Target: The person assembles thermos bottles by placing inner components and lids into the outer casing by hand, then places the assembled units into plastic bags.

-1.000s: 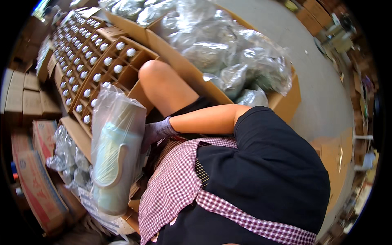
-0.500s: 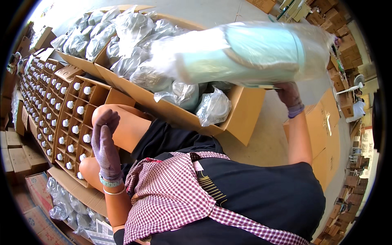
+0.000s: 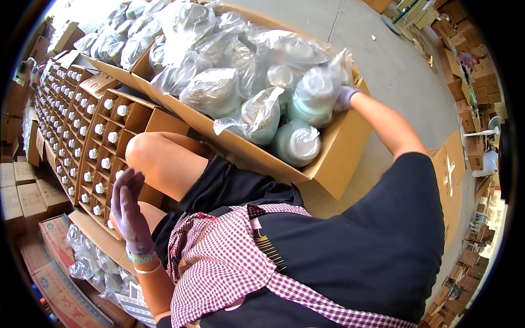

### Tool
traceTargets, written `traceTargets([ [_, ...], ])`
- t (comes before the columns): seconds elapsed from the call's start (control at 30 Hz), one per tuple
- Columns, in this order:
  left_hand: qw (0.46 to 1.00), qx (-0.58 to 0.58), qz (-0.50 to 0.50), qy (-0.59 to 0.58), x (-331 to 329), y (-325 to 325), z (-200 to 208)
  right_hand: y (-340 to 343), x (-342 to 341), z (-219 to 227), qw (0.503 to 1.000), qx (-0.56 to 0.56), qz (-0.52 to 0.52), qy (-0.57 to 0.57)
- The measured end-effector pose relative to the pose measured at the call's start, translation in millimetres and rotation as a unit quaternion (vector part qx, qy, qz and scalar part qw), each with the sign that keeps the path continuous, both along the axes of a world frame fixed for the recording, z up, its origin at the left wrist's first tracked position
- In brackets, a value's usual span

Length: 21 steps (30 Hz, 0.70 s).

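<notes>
Grey floor (image 3: 391,68) lies beyond; my purple-gloved right hand (image 3: 345,99) is at a plastic-wrapped, pale-green rounded container (image 3: 314,98), grip unclear; my purple-gloved left hand (image 3: 131,213) is raised, fingers extended.

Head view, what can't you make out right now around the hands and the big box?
All in the head view:
Right hand: fingertips hidden behind the bagged piece, so its grip can't be told.
Left hand: fingertips look blurred, likely by motion.
Big box: its floor is covered by the bags.
White caps: whatever stands below is mostly hidden by cardboard dividers.
</notes>
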State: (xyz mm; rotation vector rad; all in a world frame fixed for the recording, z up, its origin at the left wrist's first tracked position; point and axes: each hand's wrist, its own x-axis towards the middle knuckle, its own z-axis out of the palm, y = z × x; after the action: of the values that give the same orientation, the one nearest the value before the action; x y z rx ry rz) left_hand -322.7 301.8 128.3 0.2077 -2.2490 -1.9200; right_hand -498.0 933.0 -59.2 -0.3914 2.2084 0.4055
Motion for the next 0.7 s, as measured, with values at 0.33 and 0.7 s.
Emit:
traceTargets([
  [0.33, 0.989, 0.044, 0.114, -0.085, 53.1, -88.5, -59.8, -4.3, -24.0, 0.8, 0.989, 0.11, 0.004, -0.103],
  [0.7, 0.985, 0.071, 0.143, -0.068, 53.1, -135.7, -57.8, -83.5, -89.6, -22.5, 0.992, 0.122, 0.02, 0.038],
])
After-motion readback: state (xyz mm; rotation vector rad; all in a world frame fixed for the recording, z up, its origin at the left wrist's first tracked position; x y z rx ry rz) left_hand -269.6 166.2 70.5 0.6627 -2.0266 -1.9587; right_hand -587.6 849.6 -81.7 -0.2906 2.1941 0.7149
